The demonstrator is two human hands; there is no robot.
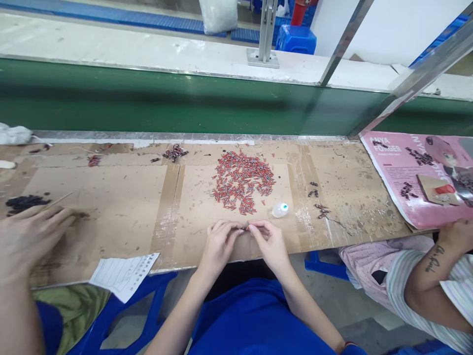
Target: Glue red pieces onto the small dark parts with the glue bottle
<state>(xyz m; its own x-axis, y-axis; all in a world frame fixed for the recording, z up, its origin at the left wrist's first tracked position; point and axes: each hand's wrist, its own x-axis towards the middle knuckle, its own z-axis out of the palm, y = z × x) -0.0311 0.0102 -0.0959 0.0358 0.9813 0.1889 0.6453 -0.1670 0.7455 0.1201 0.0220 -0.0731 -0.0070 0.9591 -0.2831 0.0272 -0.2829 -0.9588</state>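
Neighbour's hand, far left: blurred in my feed, a co-worker's hand (46, 229) lies near a dark pile (25, 203); I'd leave that area alone.
Ruled sheet: a paper sheet (123, 273) overhangs the near edge of the bench (125, 197), left of me, so I'd mind my elbow there.
Left hand: the fingers of my left hand (220, 240) are drawn together, thumb against fingertip, at the dark end of the piece; I'd let this side be the steady one.
Piece between: the small dark-and-red piece (245, 228) sits between both sets of fingertips, above the near edge; whether it is one part or two I cannot tell.
Red heap: the heap of red parts (242, 177) spreads just beyond my hands; working on this side avoids scattering it.
Right hand: the fingers of my right hand (271, 240) pinch at the red end, scarcely apart; a light, in-line grip seems best.
White container: the rounded container (280, 210) stands just beyond my right hand; I'd lift my knuckles clear of it.
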